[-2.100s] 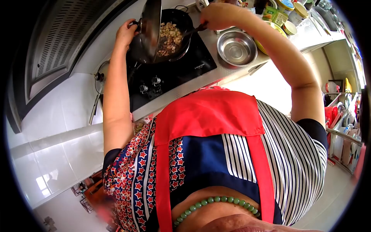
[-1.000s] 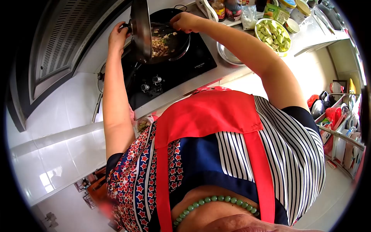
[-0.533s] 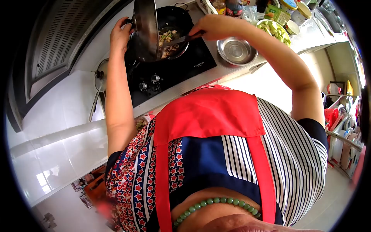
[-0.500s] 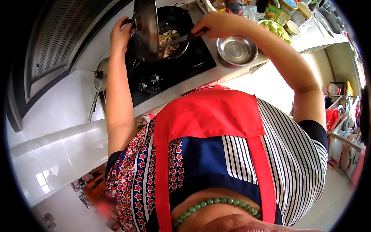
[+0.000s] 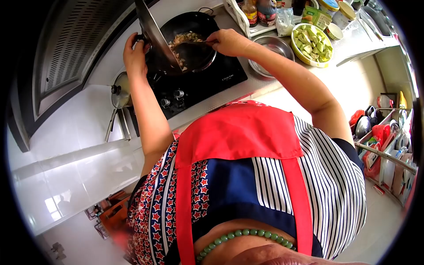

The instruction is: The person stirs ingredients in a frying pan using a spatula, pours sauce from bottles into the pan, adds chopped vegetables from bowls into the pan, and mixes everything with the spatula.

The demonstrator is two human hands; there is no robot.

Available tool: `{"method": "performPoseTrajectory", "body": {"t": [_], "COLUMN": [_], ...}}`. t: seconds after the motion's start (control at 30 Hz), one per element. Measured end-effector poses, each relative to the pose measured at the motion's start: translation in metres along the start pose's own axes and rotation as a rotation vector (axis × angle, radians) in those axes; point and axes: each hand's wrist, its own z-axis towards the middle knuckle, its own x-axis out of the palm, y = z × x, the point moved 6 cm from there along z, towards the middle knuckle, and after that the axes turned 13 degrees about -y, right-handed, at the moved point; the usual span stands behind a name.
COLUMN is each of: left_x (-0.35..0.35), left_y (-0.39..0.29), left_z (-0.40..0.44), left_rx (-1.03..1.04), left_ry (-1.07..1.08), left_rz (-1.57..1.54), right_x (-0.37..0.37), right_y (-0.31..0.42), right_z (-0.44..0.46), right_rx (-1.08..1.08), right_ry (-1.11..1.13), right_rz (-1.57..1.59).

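A black wok (image 5: 201, 22) with chopped food (image 5: 187, 37) in it stands on the black stove (image 5: 207, 88). My left hand (image 5: 135, 55) is closed on the knob of a metal lid (image 5: 157, 37), which is tilted up on edge over the wok's left side and hides part of it. At the wok's right rim my right hand (image 5: 227, 42) is closed round the handle of a spatula. The spatula's dark end reaches toward the food. Behind my right forearm sits a metal bowl (image 5: 274, 44), partly covered.
A yellow-rimmed bowl of cut green vegetable (image 5: 311, 44) stands on the counter at right, near bottles (image 5: 266, 12) in a white rack (image 5: 238, 17). The range hood (image 5: 75, 48) hangs at upper left. Another lidded pan (image 5: 121, 90) lies left of the stove.
The lid has tilted further and moved left with my left hand. My right hand has moved left and lower, to the wok's rim. More of the vegetable bowl shows.
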Motion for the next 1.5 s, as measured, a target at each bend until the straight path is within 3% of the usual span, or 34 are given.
{"method": "performPoseTrajectory", "body": {"t": [0.13,0.27,0.5,0.57,0.63,0.77,0.83,1.1,1.2,1.3,1.5], "left_x": [-0.009,-0.013,-0.02,-0.019,-0.017,-0.012,-0.008,-0.01,-0.009,-0.008,-0.01], "left_y": [0.006,0.019,0.025,0.022,0.016,0.013,0.011,0.017,0.023,0.026,0.027], "left_z": [-0.006,-0.014,-0.019,-0.022,-0.026,-0.026,-0.028,-0.026,-0.025,-0.023,-0.025], "left_rx": [0.017,-0.017,-0.033,-0.026,-0.021,-0.006,-0.007,-0.018,-0.016,-0.01,-0.023], "left_ry": [-0.045,-0.051,-0.019,-0.027,-0.038,-0.044,-0.046,-0.069,-0.078,-0.07,-0.089], "left_rz": [-0.025,-0.043,-0.092,-0.101,-0.098,-0.116,-0.107,-0.138,-0.14,-0.144,-0.136], "right_x": [0.027,0.066,-0.021,-0.053,-0.08,-0.074,-0.023,0.033,0.049,0.044,-0.046], "right_y": [-0.009,-0.028,0.011,0.014,0.018,0.025,0.001,-0.02,-0.025,-0.026,0.004], "right_z": [0.011,0.011,-0.013,-0.012,-0.014,-0.024,-0.014,0.015,0.023,0.013,0.003], "right_rx": [-0.067,-0.097,-0.217,-0.171,0.082,0.193,0.021,-0.024,-0.005,-0.015,-0.183], "right_ry": [-0.121,0.018,0.117,0.087,0.248,0.373,0.26,-0.137,-0.031,0.083,0.119], "right_rz": [0.063,-0.013,-0.078,-0.037,0.03,0.048,-0.027,0.154,-0.031,-0.004,-0.141]}}
